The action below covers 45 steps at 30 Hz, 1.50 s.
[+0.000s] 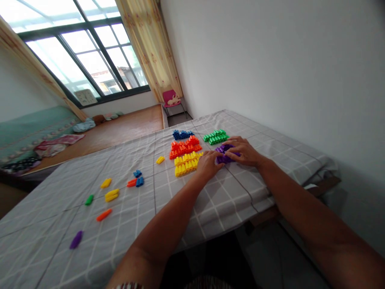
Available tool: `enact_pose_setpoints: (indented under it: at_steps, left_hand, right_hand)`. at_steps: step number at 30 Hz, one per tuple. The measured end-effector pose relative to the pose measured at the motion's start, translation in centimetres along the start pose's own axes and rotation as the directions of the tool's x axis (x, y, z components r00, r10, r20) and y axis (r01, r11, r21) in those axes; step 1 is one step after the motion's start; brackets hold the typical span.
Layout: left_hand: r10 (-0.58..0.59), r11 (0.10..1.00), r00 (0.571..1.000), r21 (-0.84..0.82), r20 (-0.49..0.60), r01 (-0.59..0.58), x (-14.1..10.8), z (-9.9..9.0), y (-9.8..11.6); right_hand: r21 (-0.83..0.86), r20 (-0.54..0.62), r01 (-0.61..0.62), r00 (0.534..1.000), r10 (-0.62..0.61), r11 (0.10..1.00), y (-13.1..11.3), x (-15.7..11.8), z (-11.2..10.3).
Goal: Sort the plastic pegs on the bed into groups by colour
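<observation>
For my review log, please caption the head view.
Left hand and right hand at a purple cluster, near yellow stack, orange stack, blue stack and green stack on checked cloth.

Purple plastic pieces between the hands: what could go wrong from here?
The purple plastic pieces might slip if the left hand and right hand press unevenly. The left hand, close beside the stacked yellow pieces, could knock some loose. The right hand, near the green pieces, might nudge them.

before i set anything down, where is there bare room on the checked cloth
Checked cloth is bare between the loose orange piece and left forearm, and between right hand and wall. Crowded beyond and beside the left hand: purple pieces, yellow stack, orange stack, blue stack, green stack.
</observation>
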<state>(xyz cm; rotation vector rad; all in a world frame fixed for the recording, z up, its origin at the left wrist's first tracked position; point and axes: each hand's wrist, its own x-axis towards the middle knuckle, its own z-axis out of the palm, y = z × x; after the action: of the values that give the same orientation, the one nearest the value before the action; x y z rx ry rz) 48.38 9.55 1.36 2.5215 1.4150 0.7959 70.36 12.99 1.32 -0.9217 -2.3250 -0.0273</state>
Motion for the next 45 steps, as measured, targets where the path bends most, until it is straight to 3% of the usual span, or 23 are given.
enact_pose_setpoints:
  at_steps: [5,11,22,27,31,33,35,37,39,42,45]
  left_hand:
    - [-0.041,0.999,0.999,-0.005,-0.011,0.041,0.1,0.1,0.0]
    - [-0.029,0.999,0.999,-0.037,-0.042,0.028,0.5,0.6,0.3]
    - [-0.021,1.0,0.999,0.006,-0.029,0.021,0.4,1.7,0.7]
    - [0.013,1.0,0.999,-0.014,-0.049,-0.014,0.2,2.3,1.1]
    - [0.015,0.999,0.993,-0.035,-0.121,-0.019,0.8,1.6,1.0]
    - [0.002,0.999,0.987,-0.038,-0.164,-0.008,2.2,0.8,0.7]
    - [-0.015,0.999,0.988,-0.036,-0.152,0.009,4.2,0.2,0.0]
    - [-0.051,0.998,0.995,-0.026,-0.085,0.049,6.6,0.2,-0.6]
    - [-0.097,0.995,0.995,-0.017,0.021,0.097,8.7,0.8,-1.3]
    - [-0.128,0.99,0.978,-0.039,0.164,0.136,10.5,2.3,-1.8]
    - [-0.107,0.988,0.973,-0.089,0.203,0.127,11.0,3.5,-2.1]
  right_hand:
    - [0.12,0.007,-0.031,1.0,0.031,0.992,0.0,0.1,-0.2]
    - [0.183,-0.191,-0.18,0.958,0.215,0.966,0.6,-0.1,-1.1]
    - [0.155,0.049,-0.099,0.995,0.092,0.983,3.9,-1.9,-0.5]
    - [0.117,0.012,-0.121,0.993,0.121,0.986,4.3,-1.9,0.0]
    - [0.124,-0.066,-0.151,0.985,0.16,0.981,3.9,-1.6,-0.4]
    - [0.146,-0.199,-0.196,0.954,0.223,0.97,3.8,-1.5,-1.0]
    - [0.166,-0.353,-0.276,0.88,0.318,0.947,4.0,-1.5,-1.5]
    - [0.173,-0.458,-0.367,0.792,0.404,0.914,4.4,-1.7,-1.8]
    - [0.161,-0.505,-0.422,0.741,0.442,0.892,4.9,-1.8,-1.8]
    - [0.131,-0.512,-0.428,0.743,0.43,0.894,5.1,-1.9,-1.6]
    - [0.121,-0.512,-0.426,0.747,0.424,0.897,4.9,-1.9,-1.5]
